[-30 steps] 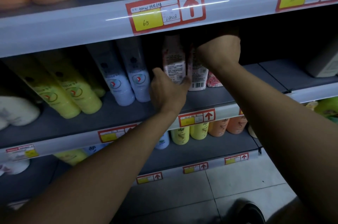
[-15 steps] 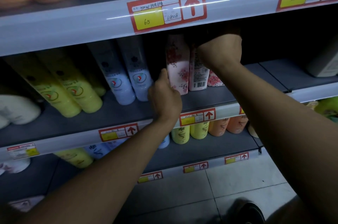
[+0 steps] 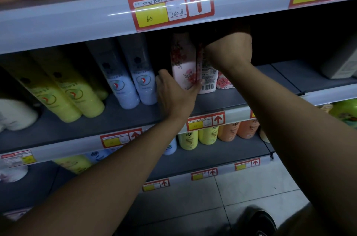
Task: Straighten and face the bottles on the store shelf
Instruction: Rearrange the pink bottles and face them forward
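Observation:
On the middle shelf (image 3: 119, 118) stands a pink floral bottle (image 3: 183, 62) with its flower print turned outward. My left hand (image 3: 174, 96) grips its base, thumb on the left side and fingers on the right. Beside it a second pink bottle (image 3: 207, 77) shows its barcode and back label. My right hand (image 3: 229, 50) reaches in over that bottle's upper part; its fingers are hidden under the shelf above, so its grip is unclear. A third floral bottle (image 3: 224, 82) peeks out behind.
Two pale blue bottles (image 3: 135, 81) and yellow-green bottles (image 3: 73, 93) stand left of the pink ones. A white box (image 3: 342, 62) sits at the far right. The shelf below carries yellow bottles (image 3: 197, 137) and orange bottles (image 3: 239, 129). My shoe (image 3: 260, 222) rests on the tiled floor.
My left hand has turned the left pink bottle from its back label to its floral front, then shifted to its base. My right hand stays over the second bottle.

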